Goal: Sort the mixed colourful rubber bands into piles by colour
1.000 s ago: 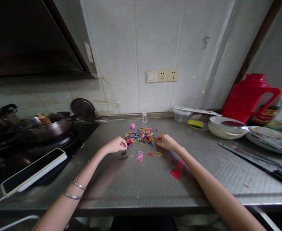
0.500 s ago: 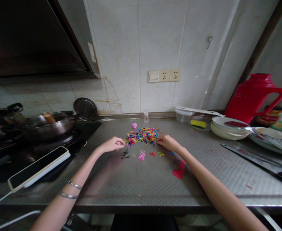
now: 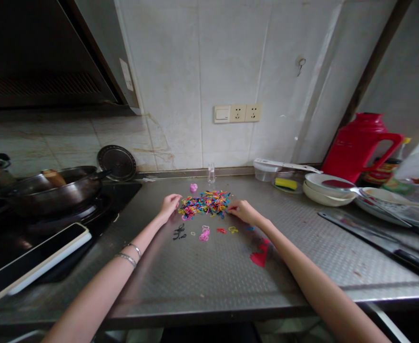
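A heap of small multicoloured rubber bands [image 3: 205, 204] lies on the metal counter between my hands. My left hand [image 3: 169, 206] is at the heap's left edge, fingertips pinched together; whatever they hold is too small to make out. At the right edge my right hand [image 3: 244, 211] has its fingers closed against the outermost bands, and its fingertips are partly hidden. Nearer me lie sorted little groups: black bands [image 3: 179, 232], a single pale band [image 3: 193, 233], pink bands [image 3: 204, 234], red bands [image 3: 221, 230], yellow bands [image 3: 233, 229] and blue bands [image 3: 250, 228].
Behind the heap stand a small clear bottle [image 3: 211, 174] and a pink lump [image 3: 193, 187]. A red torn piece [image 3: 260, 253] lies by my right forearm. A phone [image 3: 34, 262] and pan [image 3: 55, 190] are left; bowls [image 3: 329, 195], a knife [image 3: 373, 238] and red flask [image 3: 359, 147] right.
My left hand has moved up and away from the black bands to the heap's left side. My right hand stays at the right edge. The whole view has shifted slightly.
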### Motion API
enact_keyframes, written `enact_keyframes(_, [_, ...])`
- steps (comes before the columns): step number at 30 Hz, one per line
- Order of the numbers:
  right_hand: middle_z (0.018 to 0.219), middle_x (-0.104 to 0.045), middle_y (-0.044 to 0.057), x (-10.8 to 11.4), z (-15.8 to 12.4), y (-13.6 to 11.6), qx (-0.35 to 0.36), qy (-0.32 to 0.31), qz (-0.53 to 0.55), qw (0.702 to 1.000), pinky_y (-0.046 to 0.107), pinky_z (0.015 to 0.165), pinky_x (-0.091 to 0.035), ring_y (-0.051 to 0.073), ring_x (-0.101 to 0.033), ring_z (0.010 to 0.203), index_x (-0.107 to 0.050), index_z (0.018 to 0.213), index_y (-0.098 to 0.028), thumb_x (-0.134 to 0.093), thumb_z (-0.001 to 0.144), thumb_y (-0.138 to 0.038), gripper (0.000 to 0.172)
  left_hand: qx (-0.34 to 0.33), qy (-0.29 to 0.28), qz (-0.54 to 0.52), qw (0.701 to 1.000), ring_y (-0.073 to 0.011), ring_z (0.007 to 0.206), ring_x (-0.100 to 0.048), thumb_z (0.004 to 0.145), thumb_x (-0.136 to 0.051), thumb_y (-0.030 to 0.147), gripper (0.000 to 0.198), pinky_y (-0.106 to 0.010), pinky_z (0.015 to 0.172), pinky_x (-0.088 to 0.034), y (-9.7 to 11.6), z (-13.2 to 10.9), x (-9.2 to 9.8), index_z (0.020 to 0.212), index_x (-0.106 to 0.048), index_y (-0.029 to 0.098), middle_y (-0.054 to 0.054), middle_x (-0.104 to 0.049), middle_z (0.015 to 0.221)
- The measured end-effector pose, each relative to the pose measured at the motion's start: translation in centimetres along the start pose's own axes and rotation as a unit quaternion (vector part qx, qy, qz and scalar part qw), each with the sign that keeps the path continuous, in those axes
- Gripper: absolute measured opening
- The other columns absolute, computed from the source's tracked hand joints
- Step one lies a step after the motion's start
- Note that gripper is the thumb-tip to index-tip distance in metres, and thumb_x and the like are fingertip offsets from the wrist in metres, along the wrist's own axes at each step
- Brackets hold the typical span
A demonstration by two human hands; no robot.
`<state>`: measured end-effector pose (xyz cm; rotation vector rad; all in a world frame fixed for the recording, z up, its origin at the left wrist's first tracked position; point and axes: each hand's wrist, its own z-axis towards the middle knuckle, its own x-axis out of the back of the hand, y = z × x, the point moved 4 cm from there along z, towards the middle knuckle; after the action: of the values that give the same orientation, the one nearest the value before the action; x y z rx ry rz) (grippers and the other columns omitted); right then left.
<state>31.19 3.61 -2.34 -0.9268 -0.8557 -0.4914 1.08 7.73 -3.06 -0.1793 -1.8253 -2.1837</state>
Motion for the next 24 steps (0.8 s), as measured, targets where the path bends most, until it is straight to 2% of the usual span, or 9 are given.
enact_keyframes(5, [0.079, -0.068, 0.004, -0.1, 0.2, 0.7, 0.005, 0.012, 0.029, 1.0, 0.024, 0.073, -0.044, 0.014, -0.06, 0.072, -0.069, 0.078, -0.016, -0.053, 0.073, -0.022, 0.018, -0.046, 0.003, 0.026, 0.999, -0.007, 0.041, -0.036, 0.072, -0.047, 0.038, 0.034, -0.019, 0.041, -0.023, -0.4, 0.0, -0.2, 0.086, -0.061, 0.01, 0.005, -0.041, 0.045])
enact_keyframes(8, [0.077, -0.068, 0.004, -0.2, 0.3, 1.6, -0.02, 0.019, 0.046, 0.999, 0.024, 0.071, -0.045, 0.014, -0.06, 0.071, -0.069, 0.078, -0.016, -0.055, 0.07, -0.025, 0.018, -0.056, 0.009, 0.036, 0.998, -0.008, 0.042, -0.038, 0.073, -0.045, 0.038, 0.034, -0.019, 0.043, -0.026, -0.5, 0.0, -0.1, 0.086, -0.061, 0.01, 0.004, -0.042, 0.045])
enact_keyframes(12, [0.07, -0.067, 0.002, -0.2, 0.6, 2.5, -0.086, -0.003, 0.089, 0.992, 0.021, 0.055, -0.045, 0.012, -0.058, 0.058, -0.067, 0.085, -0.014, -0.055, 0.069, -0.027, 0.024, -0.056, 0.019, 0.039, 0.997, -0.0085, 0.043, -0.039, 0.073, -0.044, 0.037, 0.034, -0.019, 0.044, -0.027, -0.8, 0.1, -0.1, 0.087, -0.061, 0.011, 0.004, -0.043, 0.045])
enact_keyframes(14, [0.068, -0.066, 0.001, 0.2, 0.6, 2.4, -0.097, -0.019, 0.103, 0.99, 0.02, 0.049, -0.043, 0.011, -0.056, 0.054, -0.067, 0.087, -0.013, -0.054, 0.069, -0.027, 0.026, -0.057, 0.019, 0.037, 0.998, -0.0085, 0.043, -0.039, 0.073, -0.044, 0.037, 0.034, -0.019, 0.044, -0.027, -0.9, 0.2, 0.0, 0.088, -0.061, 0.011, 0.004, -0.043, 0.045])
enact_keyframes(19, [0.07, -0.067, 0.003, 2.4, -0.7, 1.4, -0.073, -0.031, 0.065, 0.995, 0.021, 0.057, -0.044, 0.013, -0.059, 0.062, -0.068, 0.082, -0.013, -0.054, 0.067, -0.022, 0.023, -0.067, 0.009, 0.036, 0.997, -0.0088, 0.043, -0.04, 0.073, -0.045, 0.039, 0.034, -0.02, 0.044, -0.028, -0.8, 0.2, 0.0, 0.087, -0.06, 0.011, 0.004, -0.043, 0.045])
enact_keyframes(24, [0.072, -0.068, 0.003, 4.0, -4.0, 1.0, -0.066, -0.046, 0.016, 0.997, 0.022, 0.064, -0.045, 0.015, -0.06, 0.068, -0.068, 0.077, -0.015, -0.051, 0.068, -0.019, 0.02, -0.073, 0.005, 0.038, 0.997, -0.0091, 0.043, -0.041, 0.072, -0.046, 0.038, 0.033, -0.02, 0.045, -0.029, -0.9, 0.3, -0.1, 0.086, -0.06, 0.012, 0.004, -0.044, 0.046])
